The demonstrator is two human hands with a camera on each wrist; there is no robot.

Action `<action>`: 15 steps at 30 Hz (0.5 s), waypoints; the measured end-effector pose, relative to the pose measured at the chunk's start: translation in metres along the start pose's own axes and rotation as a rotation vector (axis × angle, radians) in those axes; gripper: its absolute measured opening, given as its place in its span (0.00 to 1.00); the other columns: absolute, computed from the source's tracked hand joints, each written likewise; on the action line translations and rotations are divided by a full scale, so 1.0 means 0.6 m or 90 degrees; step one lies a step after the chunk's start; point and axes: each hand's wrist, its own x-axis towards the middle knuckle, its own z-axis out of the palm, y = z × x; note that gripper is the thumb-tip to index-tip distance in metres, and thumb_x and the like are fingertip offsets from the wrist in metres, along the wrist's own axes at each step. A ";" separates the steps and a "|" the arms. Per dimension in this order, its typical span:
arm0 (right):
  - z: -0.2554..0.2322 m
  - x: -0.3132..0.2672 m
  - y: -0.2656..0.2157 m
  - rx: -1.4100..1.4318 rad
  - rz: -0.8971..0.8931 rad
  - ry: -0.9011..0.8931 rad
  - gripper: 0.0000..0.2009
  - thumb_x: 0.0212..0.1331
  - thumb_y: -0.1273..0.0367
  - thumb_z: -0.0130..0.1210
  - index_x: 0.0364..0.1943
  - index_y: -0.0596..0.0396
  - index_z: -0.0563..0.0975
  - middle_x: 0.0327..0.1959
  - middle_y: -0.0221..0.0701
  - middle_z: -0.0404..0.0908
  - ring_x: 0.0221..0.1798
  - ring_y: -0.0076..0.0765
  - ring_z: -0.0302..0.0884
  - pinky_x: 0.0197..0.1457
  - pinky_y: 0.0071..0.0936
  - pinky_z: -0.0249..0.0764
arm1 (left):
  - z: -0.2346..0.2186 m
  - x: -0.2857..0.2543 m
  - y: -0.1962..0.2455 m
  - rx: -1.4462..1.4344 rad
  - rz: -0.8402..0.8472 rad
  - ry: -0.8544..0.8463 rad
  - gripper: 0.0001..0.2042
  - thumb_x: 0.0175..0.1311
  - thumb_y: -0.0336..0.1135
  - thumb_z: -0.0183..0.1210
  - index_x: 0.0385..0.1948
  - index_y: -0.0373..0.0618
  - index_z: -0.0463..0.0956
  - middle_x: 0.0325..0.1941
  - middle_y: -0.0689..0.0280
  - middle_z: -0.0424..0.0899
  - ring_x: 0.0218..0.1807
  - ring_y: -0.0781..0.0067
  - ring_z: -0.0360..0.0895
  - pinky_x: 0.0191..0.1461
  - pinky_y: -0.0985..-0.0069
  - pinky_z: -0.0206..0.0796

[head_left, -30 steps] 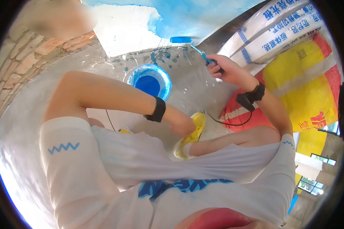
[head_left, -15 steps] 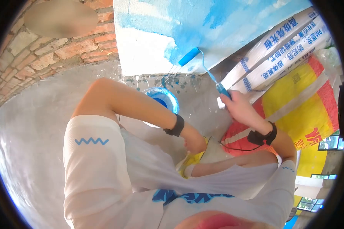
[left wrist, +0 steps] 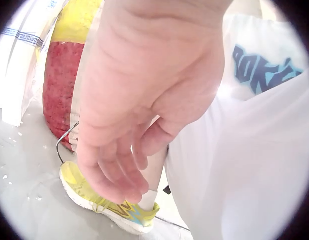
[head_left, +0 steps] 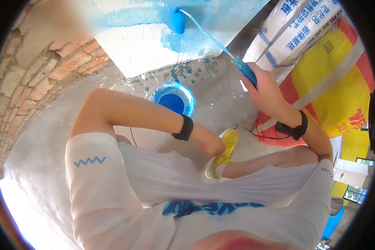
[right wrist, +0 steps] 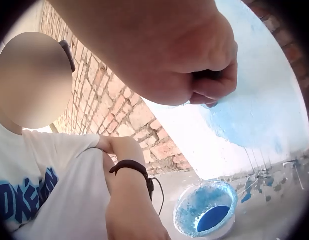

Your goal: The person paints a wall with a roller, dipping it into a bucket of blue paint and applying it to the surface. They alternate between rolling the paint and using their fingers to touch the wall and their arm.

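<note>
My right hand (head_left: 266,89) grips the blue handle (head_left: 246,71) of a paint roller, its wire frame reaching up and left to the blue roller head (head_left: 178,21), which lies against the painted part of a panel (head_left: 133,46). The right wrist view shows this hand (right wrist: 194,60) with fingers curled, the roller mostly hidden. Hanging loosely with fingers slightly bent, my left hand (head_left: 208,141) is beside a yellow shoe (head_left: 228,146); the left wrist view has the hand (left wrist: 139,95) over the shoe (left wrist: 87,192), contact unclear. A bucket (head_left: 188,93) of blue paint stands below the panel.
At the right lie a red and yellow sack (head_left: 321,79) and white wrapped packs (head_left: 296,37). Left of the panel rises a brick wall (head_left: 41,83). Paint spatters mark the floor (head_left: 221,104) near the bucket. A black cable (head_left: 262,135) hangs by my right wrist.
The roller head has moved up and left over the panel, from near its lower edge, and has turned nearly upright in view. The head view has shifted; my left hand stays by the shoe.
</note>
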 end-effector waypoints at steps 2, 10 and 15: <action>0.001 0.013 -0.017 0.012 0.014 -0.018 0.08 0.61 0.70 0.54 0.38 0.62 0.72 0.22 0.51 0.74 0.27 0.60 0.74 0.28 0.44 0.66 | -0.006 -0.024 0.011 -0.008 0.007 0.013 0.13 0.57 0.32 0.50 0.41 0.37 0.76 0.38 0.48 0.80 0.44 0.46 0.76 0.46 0.57 0.67; 0.052 0.078 -0.071 0.068 -0.117 -0.057 0.08 0.59 0.69 0.55 0.36 0.62 0.75 0.23 0.50 0.76 0.26 0.58 0.74 0.28 0.43 0.67 | -0.029 -0.098 0.083 -0.025 -0.149 0.058 0.17 0.55 0.29 0.49 0.48 0.41 0.75 0.45 0.50 0.81 0.48 0.48 0.77 0.50 0.57 0.69; 0.081 0.111 -0.094 0.065 -0.142 -0.118 0.09 0.61 0.67 0.54 0.36 0.61 0.74 0.23 0.46 0.75 0.25 0.54 0.72 0.29 0.38 0.66 | -0.009 -0.118 0.077 -0.032 -0.143 0.120 0.17 0.55 0.29 0.50 0.48 0.41 0.74 0.44 0.50 0.81 0.48 0.47 0.77 0.50 0.56 0.70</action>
